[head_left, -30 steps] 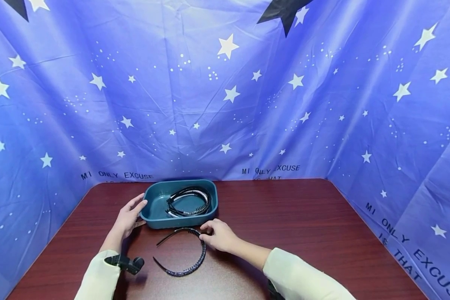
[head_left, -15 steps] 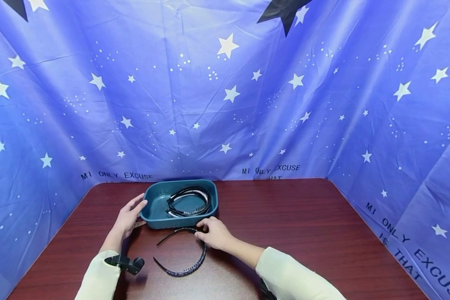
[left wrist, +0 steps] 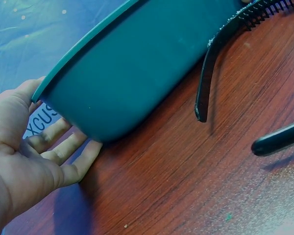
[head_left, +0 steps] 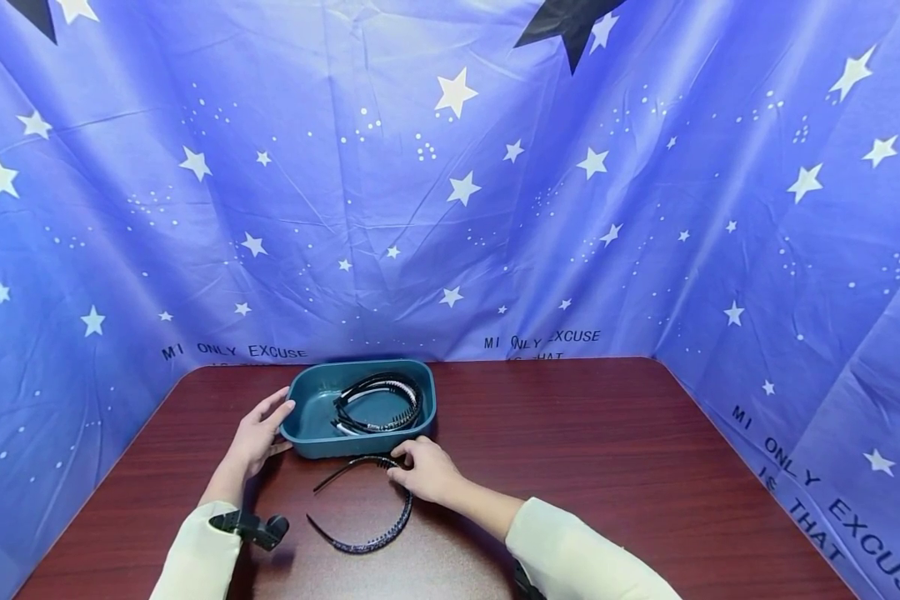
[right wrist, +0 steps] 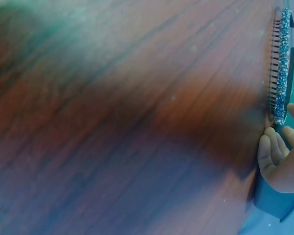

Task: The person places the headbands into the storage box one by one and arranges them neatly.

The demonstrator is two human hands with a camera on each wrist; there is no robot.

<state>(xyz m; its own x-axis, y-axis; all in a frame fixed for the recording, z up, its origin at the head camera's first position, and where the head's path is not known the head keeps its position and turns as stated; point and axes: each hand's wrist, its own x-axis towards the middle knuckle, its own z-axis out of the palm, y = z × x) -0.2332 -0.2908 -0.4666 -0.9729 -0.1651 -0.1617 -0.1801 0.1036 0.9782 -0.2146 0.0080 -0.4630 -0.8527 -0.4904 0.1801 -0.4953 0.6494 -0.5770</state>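
Note:
My left hand [head_left: 255, 437] grips the left end of a teal plastic tub [head_left: 356, 448]. In the left wrist view its thumb is at the rim and the other fingers reach along the wall to the base. A black toothed headband [head_left: 372, 547] lies on the table before the tub, its open ends pointing left. My right hand [head_left: 431, 472] pinches the far right part of this headband between thumb and fingers. Glittery stones cover the headband's outer side [right wrist: 283, 63] in the right wrist view. Several black and light headbands [head_left: 418, 404] lie stacked in the tub's right half.
The reddish-brown wooden table [head_left: 607, 467] stretches widely to the right of the tub. A blue curtain [head_left: 390, 208] with stars hangs close behind the tub and along both sides. A black wrist camera mount [head_left: 258, 528] juts from the left sleeve.
My right hand has shifted slightly left along the headband and its fingers have closed on it. The left hand, tub and headband have stayed in place.

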